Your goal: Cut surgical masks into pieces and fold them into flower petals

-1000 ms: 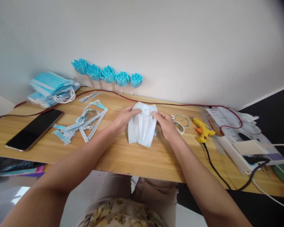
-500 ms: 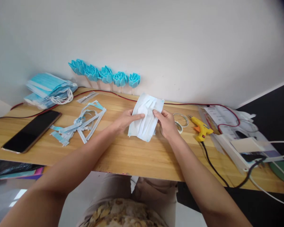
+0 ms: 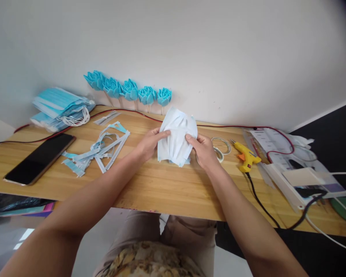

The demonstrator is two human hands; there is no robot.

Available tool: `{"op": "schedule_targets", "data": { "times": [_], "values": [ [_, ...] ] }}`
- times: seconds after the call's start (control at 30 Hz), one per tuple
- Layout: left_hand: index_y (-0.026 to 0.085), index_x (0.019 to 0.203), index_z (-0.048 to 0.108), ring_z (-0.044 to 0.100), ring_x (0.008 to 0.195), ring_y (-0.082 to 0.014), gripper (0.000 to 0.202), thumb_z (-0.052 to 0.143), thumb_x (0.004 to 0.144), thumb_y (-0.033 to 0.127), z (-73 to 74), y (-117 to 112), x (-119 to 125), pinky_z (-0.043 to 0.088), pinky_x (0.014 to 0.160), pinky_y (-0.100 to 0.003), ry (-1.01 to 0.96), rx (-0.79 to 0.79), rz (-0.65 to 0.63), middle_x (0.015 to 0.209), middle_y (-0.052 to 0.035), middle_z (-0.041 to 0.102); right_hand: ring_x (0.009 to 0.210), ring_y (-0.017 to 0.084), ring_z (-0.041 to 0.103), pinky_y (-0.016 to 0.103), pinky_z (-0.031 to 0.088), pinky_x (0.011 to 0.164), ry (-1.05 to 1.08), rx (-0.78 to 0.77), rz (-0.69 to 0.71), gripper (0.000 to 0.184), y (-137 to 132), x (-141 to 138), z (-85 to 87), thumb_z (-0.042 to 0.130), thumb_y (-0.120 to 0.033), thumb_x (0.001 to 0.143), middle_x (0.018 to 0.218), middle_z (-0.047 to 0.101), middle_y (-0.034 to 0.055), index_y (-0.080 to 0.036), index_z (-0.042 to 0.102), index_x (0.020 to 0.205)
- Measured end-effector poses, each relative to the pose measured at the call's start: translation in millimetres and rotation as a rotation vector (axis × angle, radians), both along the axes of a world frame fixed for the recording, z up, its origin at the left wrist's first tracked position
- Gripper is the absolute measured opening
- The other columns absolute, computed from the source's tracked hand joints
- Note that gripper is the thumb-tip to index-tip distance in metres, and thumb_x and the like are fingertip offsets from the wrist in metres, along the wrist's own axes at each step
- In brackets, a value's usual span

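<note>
Wall [image 3: 219,57]: pale grey-white, flat, marked with a few specks.
Tabletop [image 3: 150,188]: light brown, wood-grained, smooth, stretched along the wall.
Flower row [image 3: 129,90]: five bright blue heads, many-petalled, on thin pale sticks, lined up along the wall.
Mask pile [image 3: 57,104]: soft, blue and white, pleated, stacked at back left, with white loops bunched in front.
Phone [image 3: 40,159]: black, glossy, rectangular, laid flat and slanted at the left.
Strip heap [image 3: 97,147]: thin, narrow, white and blue, loosely tangled between phone and hands.
Pleated sheet [image 3: 177,146], make: whitish, thin, soft, roughly rectangular, creased and slightly bowed.
Pleated sheet, place: over the middle of the tabletop, between left hand [image 3: 148,145] and right hand [image 3: 206,152], under both thumbs.
Pleated sheet, axis: long way from the near side toward the wall, leaning slightly right at the far end, with pleats running roughly the same way.
Left hand: closed in a pinch on the left edge, with thumb on top and fingertips hidden below.
Right hand: likewise pinching the right edge, about midway along.
Glue gun [image 3: 248,154]: hard yellow plastic, orange trigger, nozzle toward the wall, black cord trailing.
Tape rings [image 3: 222,157]: round, thin-walled, two together, just beside the right hand.
Blue scrap [image 3: 187,161]: mostly hidden beneath the pleated sheet.
</note>
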State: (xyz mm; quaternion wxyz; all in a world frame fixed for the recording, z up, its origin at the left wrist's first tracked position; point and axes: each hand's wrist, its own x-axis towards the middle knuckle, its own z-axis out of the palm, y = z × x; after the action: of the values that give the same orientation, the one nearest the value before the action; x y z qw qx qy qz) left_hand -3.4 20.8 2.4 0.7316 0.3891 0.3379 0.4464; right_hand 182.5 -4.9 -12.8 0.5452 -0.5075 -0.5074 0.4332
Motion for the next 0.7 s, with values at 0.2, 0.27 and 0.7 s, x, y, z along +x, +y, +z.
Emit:
{"op": "schedule_targets", "data": {
  "times": [0.2,0.27,0.7],
  "values": [
    [0.011,0.095,0.069,0.064,0.073,-0.0188,0.049,0.078,0.067,0.05,1.4,-5.0,-0.2,0.05,0.067,-0.03,0.055,0.063,-0.126,0.081,-0.0093,0.071,0.062,0.014,0.055,0.029,0.046,0.064,0.08,0.021,-0.046,0.031,2.6,1.5,-3.2,0.076,-0.048,0.071,0.064,0.06,-0.0017,-0.019,0.067,0.07],
    [0.011,0.091,0.069,0.063,0.069,-0.0173,0.049,0.083,0.062,0.047,1.4,-5.5,-1.1,0.049,0.064,-0.029,0.102,0.069,-0.155,0.079,-0.0079,0.071,0.062,0.014,0.055,0.029,0.047,0.063,0.083,0.028,-0.055,0.031,3.0,1.5,-2.8,0.076,-0.048,0.071,0.064,0.06,-0.0018,-0.019,0.066,0.07],
    [0.011,0.089,0.068,0.063,0.069,-0.0161,0.04,0.083,0.062,0.036,-8.1,4.2,-1.6,0.047,0.066,-0.028,0.025,0.088,0.074,0.083,-0.0071,0.072,0.056,0.011,0.055,0.024,0.045,0.056,-0.098,0.016,0.109,0.031,-2.6,-0.9,5.9,0.072,-0.046,0.077,0.06,0.06,-0.0017,-0.019,0.065,0.064]
  ]
}}
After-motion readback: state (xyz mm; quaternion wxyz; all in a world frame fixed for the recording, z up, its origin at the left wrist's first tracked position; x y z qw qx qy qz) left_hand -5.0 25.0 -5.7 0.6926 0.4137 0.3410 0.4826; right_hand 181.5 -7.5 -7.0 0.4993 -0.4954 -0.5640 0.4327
